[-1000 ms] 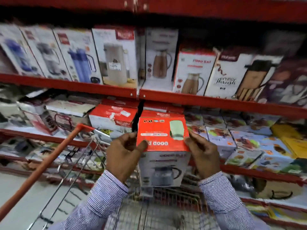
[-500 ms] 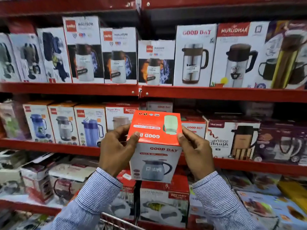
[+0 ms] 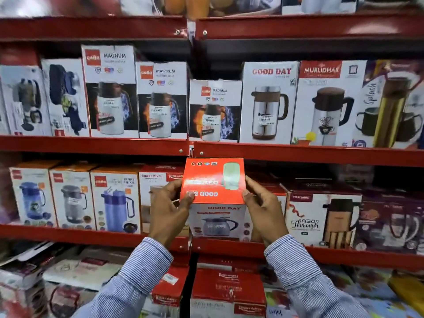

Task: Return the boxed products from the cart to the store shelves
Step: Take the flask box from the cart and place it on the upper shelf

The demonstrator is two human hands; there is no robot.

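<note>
I hold a Good Day kettle box [image 3: 214, 198] with an orange-red top and a white front showing a grey kettle. My left hand [image 3: 168, 210] grips its left side and my right hand [image 3: 263, 212] grips its right side. The box is upright in front of the middle red shelf [image 3: 91, 236], level with the row of boxes there, between a Super Riva box [image 3: 156, 180] and a Truewave Thrush box [image 3: 321, 216]. The cart is out of view.
The upper red shelf [image 3: 309, 154] carries Cello Magnum boxes [image 3: 110, 90], a tall Good Day flask box [image 3: 268, 102] and a Muralidhar box [image 3: 328, 104]. Blue jug boxes [image 3: 114, 200] stand at middle left. Red Rishabh boxes [image 3: 227, 292] lie on the lower shelf beneath my arms.
The box has risen from above the cart to the height of the middle shelf, still in both hands. My view has tilted upward and the cart has dropped out of sight.
</note>
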